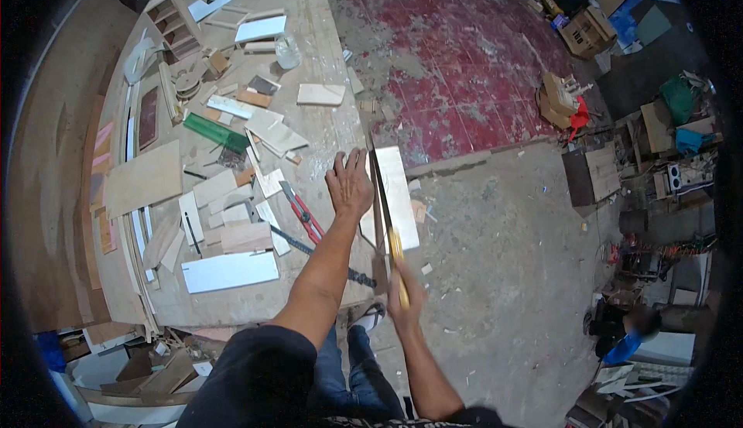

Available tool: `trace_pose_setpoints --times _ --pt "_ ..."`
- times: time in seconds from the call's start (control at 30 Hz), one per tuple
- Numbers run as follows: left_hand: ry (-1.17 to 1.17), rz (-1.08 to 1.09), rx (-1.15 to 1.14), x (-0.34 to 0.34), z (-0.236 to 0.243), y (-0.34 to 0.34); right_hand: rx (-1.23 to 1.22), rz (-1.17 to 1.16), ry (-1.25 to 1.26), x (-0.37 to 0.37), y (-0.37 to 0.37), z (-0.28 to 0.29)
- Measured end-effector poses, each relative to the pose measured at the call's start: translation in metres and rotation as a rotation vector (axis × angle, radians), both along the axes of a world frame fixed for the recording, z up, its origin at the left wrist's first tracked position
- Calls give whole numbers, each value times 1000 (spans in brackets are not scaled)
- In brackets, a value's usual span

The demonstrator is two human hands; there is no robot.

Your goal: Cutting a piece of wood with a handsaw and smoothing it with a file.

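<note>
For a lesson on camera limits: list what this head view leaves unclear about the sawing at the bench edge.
- Saw teeth: too small, blade seen edge-on.
- Right hand grip: fingers wrap the yellow handle, hiding its shape.
- Board underside and bench edge beneath it: hidden by the board itself.
- Left hand palm contact: covered by the hand's back.
- Figure at lower right: blurred, partly cut off by the rim.

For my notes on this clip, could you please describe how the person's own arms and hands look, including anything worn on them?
Both forearms are bare from the elbow down. The left hand and the right hand wear no gloves, and no watch, ring or bracelet shows. A short dark sleeve covers the left upper arm to about the elbow. At the right arm, only a dark edge of the shirt appears by the lower rim.
</note>
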State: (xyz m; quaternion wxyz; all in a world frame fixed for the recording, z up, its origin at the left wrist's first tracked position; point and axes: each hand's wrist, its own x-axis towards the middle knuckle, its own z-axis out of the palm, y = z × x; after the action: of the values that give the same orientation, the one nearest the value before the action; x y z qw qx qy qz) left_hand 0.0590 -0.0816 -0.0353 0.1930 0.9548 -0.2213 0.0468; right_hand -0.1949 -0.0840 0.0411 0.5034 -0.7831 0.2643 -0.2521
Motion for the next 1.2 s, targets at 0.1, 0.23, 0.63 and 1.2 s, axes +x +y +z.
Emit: trace_pose_setpoints --times 0.1,0.23,0.63,1.2 --pt "15 -15 8 -4 3 -4 -111 -2 -62 -13 -2 2" --pt "30 -58 23 -14 8 -24 83 46 81 93 -56 28" --pt "-17 -35 18 -1 -7 -18 121 75 32 116 -51 23" --pt "10 15 37 -1 2 -2 36 41 73 47 -17 98"
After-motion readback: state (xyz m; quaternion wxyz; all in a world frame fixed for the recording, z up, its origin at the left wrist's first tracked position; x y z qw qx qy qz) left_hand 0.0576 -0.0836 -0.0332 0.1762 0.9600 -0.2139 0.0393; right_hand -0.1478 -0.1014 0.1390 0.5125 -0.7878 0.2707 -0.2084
